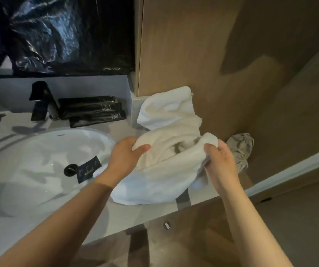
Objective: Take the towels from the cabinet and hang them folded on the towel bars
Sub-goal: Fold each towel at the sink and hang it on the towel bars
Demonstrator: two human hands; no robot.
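The towel [166, 170] is white, thick and rumpled. It sits in a soft heap on the counter [19, 228] right of the sink [29, 170], its upper end slumped against the wood panel [193, 54]. My left hand [125, 157] pinches a fold at the heap's left edge, thumb on top; my right hand [220, 160] grips a bunched fold at its right side. I count one towel, though the folds could hide a second. One grey cloth [240, 149] lies crumpled just beyond my right hand. One black faucet [41, 102], three black tubes [91, 110] behind the sink as best I can count, one black card [88, 169] in the basin beside the drain [70, 169].
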